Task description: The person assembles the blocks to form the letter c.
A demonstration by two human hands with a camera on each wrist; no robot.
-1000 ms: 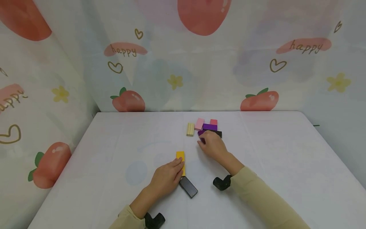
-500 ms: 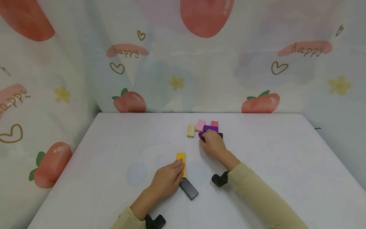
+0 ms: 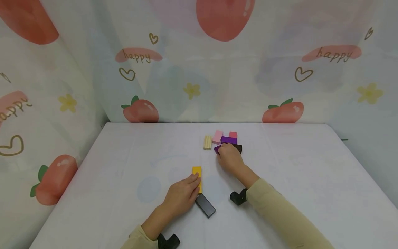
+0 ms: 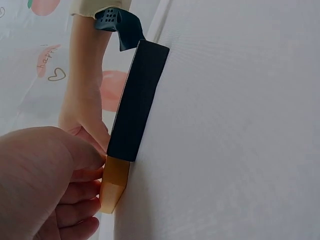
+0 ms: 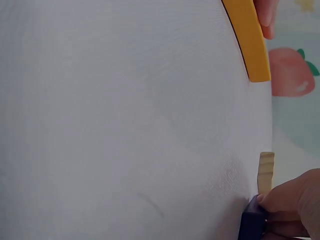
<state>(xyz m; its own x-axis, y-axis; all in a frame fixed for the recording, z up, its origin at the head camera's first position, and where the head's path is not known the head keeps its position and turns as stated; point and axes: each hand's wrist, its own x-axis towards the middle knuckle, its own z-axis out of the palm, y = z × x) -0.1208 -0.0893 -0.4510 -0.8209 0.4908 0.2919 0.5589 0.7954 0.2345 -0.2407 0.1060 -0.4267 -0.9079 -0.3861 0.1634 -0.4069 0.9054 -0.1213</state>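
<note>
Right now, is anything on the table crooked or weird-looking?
Yes, the dark grey block looks crooked: it lies slanted at the near end of the yellow block under the left hand, instead of in line with it. Nothing I can see looks spilled or broken.

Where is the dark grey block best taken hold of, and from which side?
Probably pinch the dark grey block across its two long sides, towards its near end, coming from above and the right. It is long, narrow and lies flat, slanted; its far end is close to the yellow block and the left hand, which crowd that end.
</note>
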